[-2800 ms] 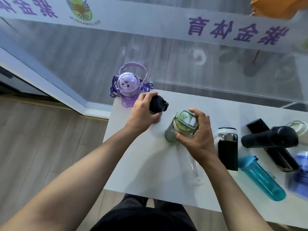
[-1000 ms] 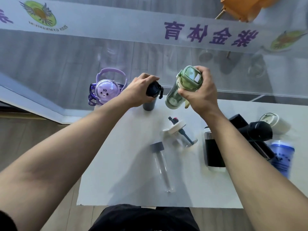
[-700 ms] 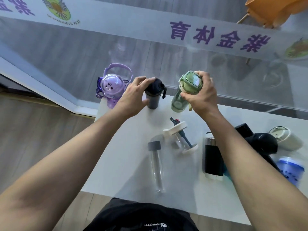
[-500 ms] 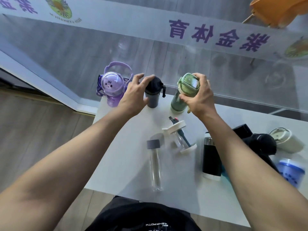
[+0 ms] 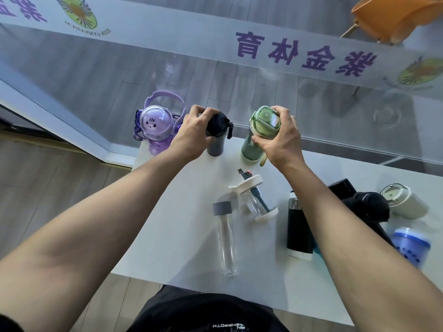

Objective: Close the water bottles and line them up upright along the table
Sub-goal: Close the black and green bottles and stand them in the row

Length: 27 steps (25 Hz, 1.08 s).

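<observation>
At the far edge of the white table [image 5: 182, 212] three bottles stand upright in a row: a purple bunny-lid bottle [image 5: 155, 130], a dark grey bottle [image 5: 217, 137] and a green bottle [image 5: 257, 137]. My left hand [image 5: 191, 133] grips the dark grey bottle's black cap. My right hand [image 5: 280, 137] is closed around the green bottle's lid. A clear slim bottle [image 5: 225, 236] with a grey cap lies on its side nearer me. Beside it a clear cup with a white lid and straw [image 5: 254, 200] is tipped over.
To the right a black flask [image 5: 298, 226] lies down, with a black bottle [image 5: 366, 207], a cream cup [image 5: 402, 202] and a blue tumbler [image 5: 410, 248] beyond my right arm. A glass wall runs right behind the table. An orange chair [image 5: 393, 15] stands past it.
My right hand has carried the green bottle from mid-air down onto the far edge, standing it to the right of the dark grey bottle. My left hand has stayed on the dark cap.
</observation>
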Tool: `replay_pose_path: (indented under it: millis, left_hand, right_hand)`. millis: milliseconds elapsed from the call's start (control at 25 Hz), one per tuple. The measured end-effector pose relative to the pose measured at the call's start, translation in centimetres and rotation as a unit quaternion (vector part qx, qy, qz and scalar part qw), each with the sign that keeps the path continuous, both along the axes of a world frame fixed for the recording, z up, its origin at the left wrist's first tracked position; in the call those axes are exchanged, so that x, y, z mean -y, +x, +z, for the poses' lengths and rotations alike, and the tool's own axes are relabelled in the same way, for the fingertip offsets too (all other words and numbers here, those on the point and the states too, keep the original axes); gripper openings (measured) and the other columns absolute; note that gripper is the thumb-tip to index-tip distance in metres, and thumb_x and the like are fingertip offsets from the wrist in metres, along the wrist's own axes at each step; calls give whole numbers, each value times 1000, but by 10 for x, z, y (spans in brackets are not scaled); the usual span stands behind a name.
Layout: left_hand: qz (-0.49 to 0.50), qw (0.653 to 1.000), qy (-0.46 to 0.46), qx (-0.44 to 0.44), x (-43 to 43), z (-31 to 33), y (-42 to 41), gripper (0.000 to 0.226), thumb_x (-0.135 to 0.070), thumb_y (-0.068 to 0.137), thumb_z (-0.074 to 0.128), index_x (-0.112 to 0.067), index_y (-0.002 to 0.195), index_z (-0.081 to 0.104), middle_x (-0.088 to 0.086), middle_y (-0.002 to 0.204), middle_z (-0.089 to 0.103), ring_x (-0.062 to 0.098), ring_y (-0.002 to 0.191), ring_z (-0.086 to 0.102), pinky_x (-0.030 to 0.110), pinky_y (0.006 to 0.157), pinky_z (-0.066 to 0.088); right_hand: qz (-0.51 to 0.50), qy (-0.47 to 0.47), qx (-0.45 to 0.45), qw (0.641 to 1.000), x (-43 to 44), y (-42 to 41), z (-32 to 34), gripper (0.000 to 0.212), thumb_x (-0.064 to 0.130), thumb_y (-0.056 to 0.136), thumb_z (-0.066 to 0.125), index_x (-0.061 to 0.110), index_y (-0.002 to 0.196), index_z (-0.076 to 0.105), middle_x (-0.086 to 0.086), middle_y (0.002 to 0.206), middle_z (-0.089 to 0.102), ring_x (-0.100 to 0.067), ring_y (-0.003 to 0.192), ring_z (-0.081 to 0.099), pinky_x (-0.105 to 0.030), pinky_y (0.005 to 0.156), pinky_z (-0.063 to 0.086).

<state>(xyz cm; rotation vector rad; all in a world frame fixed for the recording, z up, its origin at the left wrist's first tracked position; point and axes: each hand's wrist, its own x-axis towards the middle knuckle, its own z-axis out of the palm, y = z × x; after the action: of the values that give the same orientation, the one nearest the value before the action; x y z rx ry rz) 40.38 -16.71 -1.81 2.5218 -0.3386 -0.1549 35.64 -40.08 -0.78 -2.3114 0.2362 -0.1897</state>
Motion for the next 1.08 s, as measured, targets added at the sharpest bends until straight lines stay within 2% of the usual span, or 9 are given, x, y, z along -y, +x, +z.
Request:
replay_pose_path:
  millis: [720,920,960,1040,1080]
  left_hand:
    - [9,1000,-8,11,-4,0,2,61,-13,75,72,-29,130,51,6,126,47,29,114,52,44,99,46]
    - [2,999,36,34,-5,2,-8,66,-20,77,71,-31,137,46,9,137,42,36,119,47,44,105,40]
    - [5,998,46,44,-4,3,-16,67,-21,78,71,-29,139,45,9,140,41,37,119,46,44,106,39]
    - [13,996,50,77,-2,6,-40,65,-20,80,71,-24,139,46,11,142,41,37,119,43,42,106,37]
    - [17,994,51,98,0,7,-55,62,-19,81,71,-21,138,48,12,141,42,36,119,42,42,107,37]
  right_hand:
    - [15,-10,-10,1000,-11,1,1,78,29,71,89,23,136,47,-5,123,53,-9,95,48,5,74,32]
    - [17,-12,-22,1000,-9,-5,10,90,37,71,88,25,145,39,-6,126,52,-11,102,48,2,74,31]
    - [8,-3,-14,1000,-8,-11,12,91,37,71,88,26,147,38,-6,126,51,-13,105,50,-2,81,34]
    - [-17,1,23,1000,-3,-32,12,87,37,75,84,24,148,38,-5,131,49,-17,117,52,-23,98,45]
    - [-31,-9,47,998,-1,-44,9,83,37,77,81,22,147,39,-4,132,50,-19,121,51,-32,103,46]
